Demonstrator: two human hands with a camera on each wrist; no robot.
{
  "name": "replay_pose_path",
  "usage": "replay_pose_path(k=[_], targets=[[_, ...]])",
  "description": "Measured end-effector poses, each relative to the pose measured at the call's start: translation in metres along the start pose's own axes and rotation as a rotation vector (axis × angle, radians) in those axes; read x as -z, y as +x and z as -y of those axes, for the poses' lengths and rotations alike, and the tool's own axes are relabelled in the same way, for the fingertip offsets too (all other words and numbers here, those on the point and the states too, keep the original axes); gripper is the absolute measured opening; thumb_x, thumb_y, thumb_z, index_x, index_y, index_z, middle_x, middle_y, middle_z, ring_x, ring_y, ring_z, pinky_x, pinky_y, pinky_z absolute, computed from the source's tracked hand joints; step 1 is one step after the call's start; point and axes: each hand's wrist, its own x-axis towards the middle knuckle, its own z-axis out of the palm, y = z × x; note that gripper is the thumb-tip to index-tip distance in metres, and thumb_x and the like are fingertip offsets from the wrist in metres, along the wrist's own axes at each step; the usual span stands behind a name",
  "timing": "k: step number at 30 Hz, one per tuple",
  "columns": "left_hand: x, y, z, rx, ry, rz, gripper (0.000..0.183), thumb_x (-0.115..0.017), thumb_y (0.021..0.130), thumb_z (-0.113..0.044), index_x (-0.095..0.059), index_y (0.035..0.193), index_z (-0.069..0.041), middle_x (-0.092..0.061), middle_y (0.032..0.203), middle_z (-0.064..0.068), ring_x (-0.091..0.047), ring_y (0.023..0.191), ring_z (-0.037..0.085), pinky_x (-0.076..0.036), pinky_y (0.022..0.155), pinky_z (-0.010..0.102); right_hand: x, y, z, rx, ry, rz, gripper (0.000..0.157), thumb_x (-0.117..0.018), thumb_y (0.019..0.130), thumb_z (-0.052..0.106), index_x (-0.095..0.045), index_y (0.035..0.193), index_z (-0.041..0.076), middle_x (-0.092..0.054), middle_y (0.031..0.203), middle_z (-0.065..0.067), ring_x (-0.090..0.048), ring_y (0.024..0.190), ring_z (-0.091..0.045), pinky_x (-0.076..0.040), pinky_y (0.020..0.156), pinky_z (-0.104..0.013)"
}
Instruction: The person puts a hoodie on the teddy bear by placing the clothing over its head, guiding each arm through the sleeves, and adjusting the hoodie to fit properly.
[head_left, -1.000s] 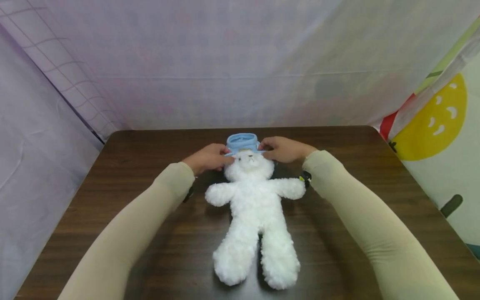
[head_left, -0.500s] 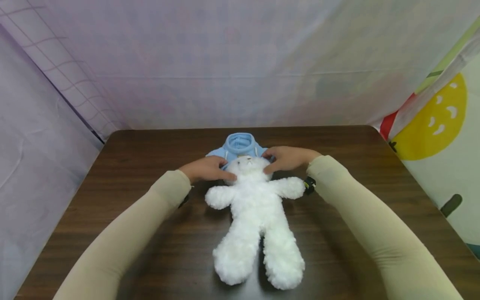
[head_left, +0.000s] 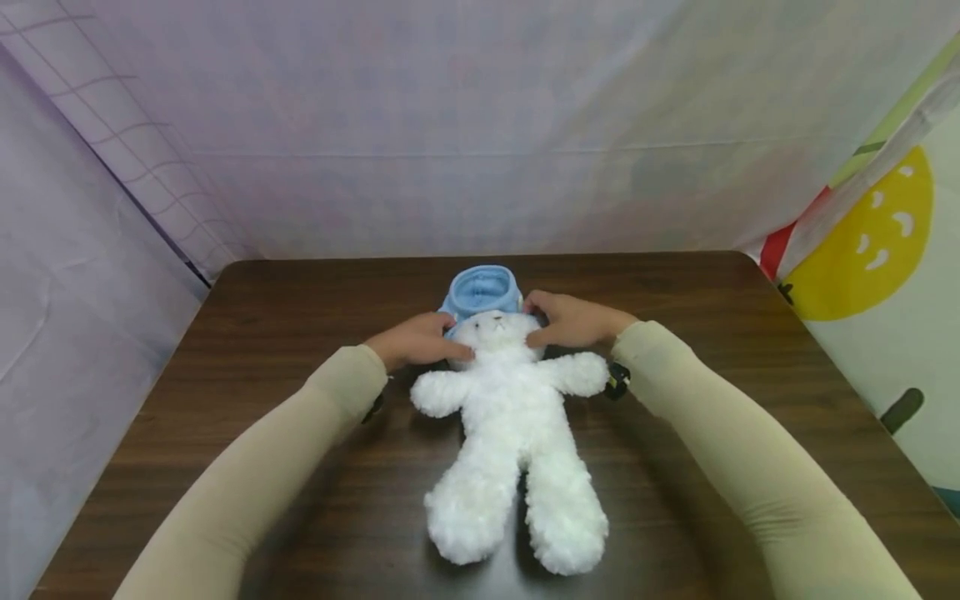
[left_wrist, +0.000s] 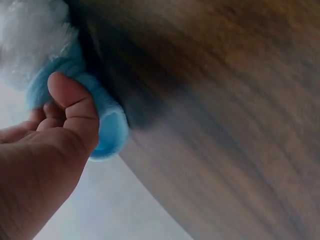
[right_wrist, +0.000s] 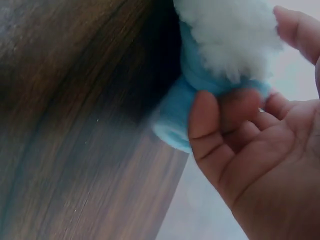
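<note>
A fluffy white teddy bear (head_left: pixel 510 408) lies on its back, legs toward me. Over the top of its head sits a small light blue doll shirt (head_left: pixel 482 292), the round opening facing up at the far side. My left hand (head_left: pixel 416 339) grips the shirt's left edge, thumb against the bear's cheek. On the other side my right hand (head_left: pixel 573 321) holds the right edge, its thumb also by the cheek. In the right wrist view, curled fingers (right_wrist: pixel 205 117) press the blue cloth below the fur. The left wrist view shows a tube-like blue opening (left_wrist: pixel 112 132) beyond the fingers.
The dark wooden table (head_left: pixel 262 400) ends close behind the shirt. A pale curtain (head_left: pixel 480 125) hangs beyond that far edge. At the right, a printed cloth with a yellow shape (head_left: pixel 870 242) hangs beside the table.
Both hands have come slightly toward me, down the sides of the bear's head. The shirt's opening looks wider than at first; its sides, spread half a second ago, are drawn in again.
</note>
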Motion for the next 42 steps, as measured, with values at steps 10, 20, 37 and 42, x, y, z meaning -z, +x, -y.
replay_pose_path(k=[10, 20, 37, 42], targets=[[-0.011, 0.007, 0.005, -0.154, 0.047, -0.21, 0.032, -0.068, 0.092, -0.029, -0.051, 0.076, -0.007, -0.045, 0.068, 0.003, -0.042, 0.062, 0.018, -0.038, 0.064, 0.033, -0.003, 0.001, 0.001, 0.134, -0.037, -0.168, 0.019, -0.066, 0.091, 0.007, -0.048, 0.098, 0.009, -0.047, 0.082, -0.006, -0.047, 0.074, -0.021, -0.04, 0.069, -0.035], [-0.013, 0.003, -0.001, -0.266, 0.124, -0.292, 0.032, -0.065, 0.09, -0.023, -0.042, 0.069, -0.014, -0.033, 0.059, -0.002, -0.03, 0.054, 0.013, -0.032, 0.058, 0.03, -0.004, -0.001, 0.0, 0.231, -0.145, -0.207, 0.018, -0.065, 0.09, 0.004, -0.048, 0.089, 0.011, -0.042, 0.074, -0.001, -0.045, 0.07, -0.018, -0.038, 0.068, -0.034], [-0.014, 0.001, -0.009, -0.458, 0.445, -0.358, 0.049, -0.074, 0.089, -0.027, -0.036, 0.06, -0.016, -0.036, 0.069, 0.001, -0.032, 0.063, 0.015, -0.03, 0.06, 0.029, -0.009, -0.007, 0.016, 0.238, -0.355, -0.243, 0.016, -0.068, 0.09, 0.01, -0.054, 0.082, 0.012, -0.05, 0.077, -0.002, -0.044, 0.066, -0.017, -0.037, 0.062, -0.034], [-0.016, 0.0, -0.014, -0.506, 0.549, -0.413, 0.049, -0.07, 0.088, -0.021, -0.036, 0.053, -0.018, -0.039, 0.066, 0.0, -0.035, 0.062, 0.016, -0.031, 0.06, 0.029, -0.012, -0.005, 0.02, 0.301, -0.457, -0.334, 0.031, -0.068, 0.081, 0.005, -0.043, 0.066, 0.015, -0.039, 0.064, 0.002, -0.036, 0.058, -0.015, -0.032, 0.057, -0.031]])
